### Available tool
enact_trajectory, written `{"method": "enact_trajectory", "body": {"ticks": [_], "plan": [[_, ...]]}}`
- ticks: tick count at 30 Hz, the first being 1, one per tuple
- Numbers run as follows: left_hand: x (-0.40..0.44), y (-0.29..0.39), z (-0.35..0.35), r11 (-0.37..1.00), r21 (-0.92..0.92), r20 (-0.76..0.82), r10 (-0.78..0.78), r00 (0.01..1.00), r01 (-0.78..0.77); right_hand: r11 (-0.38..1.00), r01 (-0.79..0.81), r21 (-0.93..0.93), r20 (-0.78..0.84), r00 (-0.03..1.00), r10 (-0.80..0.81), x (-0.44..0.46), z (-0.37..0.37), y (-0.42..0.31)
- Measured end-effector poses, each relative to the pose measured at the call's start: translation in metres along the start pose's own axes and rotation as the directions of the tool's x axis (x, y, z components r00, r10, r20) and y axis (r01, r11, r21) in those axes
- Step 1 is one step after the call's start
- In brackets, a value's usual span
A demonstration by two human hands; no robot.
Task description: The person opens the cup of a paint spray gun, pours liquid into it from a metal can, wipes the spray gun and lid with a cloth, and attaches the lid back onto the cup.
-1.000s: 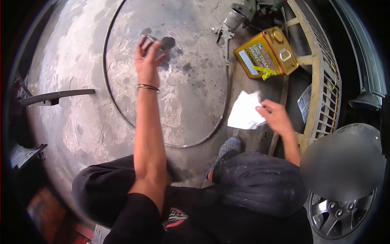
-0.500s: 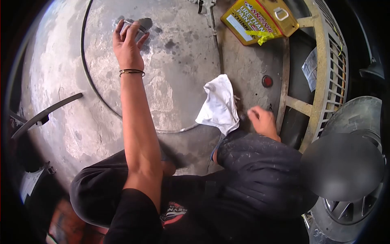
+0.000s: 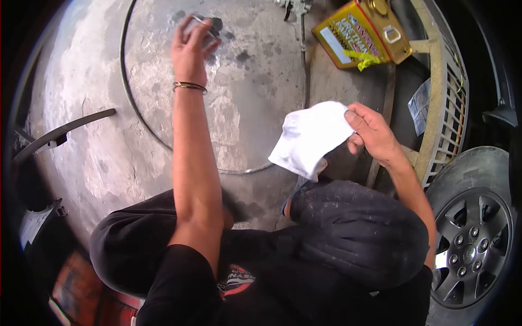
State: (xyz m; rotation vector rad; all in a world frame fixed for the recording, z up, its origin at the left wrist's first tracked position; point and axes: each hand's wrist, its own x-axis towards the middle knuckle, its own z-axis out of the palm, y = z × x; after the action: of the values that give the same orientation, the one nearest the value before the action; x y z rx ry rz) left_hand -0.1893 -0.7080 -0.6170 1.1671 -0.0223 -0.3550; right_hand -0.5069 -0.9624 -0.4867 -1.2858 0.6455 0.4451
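At the top of the head view my left hand (image 3: 190,51) is closed around a small shiny, see-through-looking cup-like object (image 3: 202,23). The fingers hide much of it, so its exact kind does not show. It is over dark wet spots on the concrete floor. My right hand (image 3: 372,130) pinches the upper right edge of a white cloth (image 3: 312,133) between thumb and fingers. The cloth hangs in front of my right knee, spread out with a drooping lower corner.
A yellow urethane paint thinner can (image 3: 361,35) stands at the upper right, beside a metal grille frame (image 3: 435,81). A wheel (image 3: 470,250) is at the right. A dark hose (image 3: 125,70) curves across the floor (image 3: 239,98); a curved dark strip (image 3: 76,125) lies at left.
My right hand has come up from beside my knee and taken hold of the white cloth, lifting it off the knee area. My left hand still holds the shiny object.
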Motion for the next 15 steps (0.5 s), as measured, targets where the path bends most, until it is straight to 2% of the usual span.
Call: {"method": "enact_trajectory", "body": {"ticks": [3, 4, 6, 7, 8, 9, 10, 13, 15], "plan": [[-0.001, 0.007, 0.012, 0.998, -0.006, 0.127, -0.069, 0.99, 0.07, 0.9, -0.031, -0.434, 0.015, 0.999, 0.042, -0.003, 0.027, -0.085], [0.001, 0.01, 0.013, 0.995, -0.002, 0.163, -0.096, 0.982, 0.097, 0.825, 0.051, -0.562, 0.124, 0.992, 0.023, 0.0, 0.025, -0.102], [0.001, 0.02, 0.013, 0.989, 0.012, 0.213, -0.147, 0.966, 0.147, 0.833, 0.193, -0.519, 0.208, 0.973, -0.096, 0.015, 0.036, -0.121], [0.001, 0.023, 0.012, 0.984, -0.001, 0.25, -0.17, 0.953, 0.176, 0.86, 0.227, -0.458, 0.221, 0.966, -0.137, 0.031, 0.043, -0.124], [-0.003, 0.035, 0.012, 0.981, 0.093, 0.287, -0.189, 0.939, 0.17, 0.881, 0.26, -0.395, 0.233, 0.956, -0.178, 0.046, 0.049, -0.127], [-0.007, 0.047, 0.017, 0.98, 0.043, 0.317, -0.196, 0.928, 0.193, 0.925, 0.252, -0.285, 0.214, 0.957, -0.195, 0.065, 0.057, -0.129], [-0.011, 0.065, 0.021, 0.971, -0.001, 0.341, -0.223, 0.913, 0.238, 0.981, 0.176, -0.086, 0.158, 0.974, -0.161, 0.079, 0.07, -0.137], [-0.009, 0.083, 0.012, 0.957, -0.087, 0.437, -0.214, 0.873, 0.278, 0.887, 0.429, 0.17, -0.104, 0.903, -0.417, 0.144, 0.097, -0.122], [-0.011, 0.087, 0.01, 0.941, -0.133, 0.501, -0.207, 0.84, 0.311, 0.82, 0.563, 0.105, -0.298, 0.804, -0.514, 0.162, 0.127, -0.123]]}}
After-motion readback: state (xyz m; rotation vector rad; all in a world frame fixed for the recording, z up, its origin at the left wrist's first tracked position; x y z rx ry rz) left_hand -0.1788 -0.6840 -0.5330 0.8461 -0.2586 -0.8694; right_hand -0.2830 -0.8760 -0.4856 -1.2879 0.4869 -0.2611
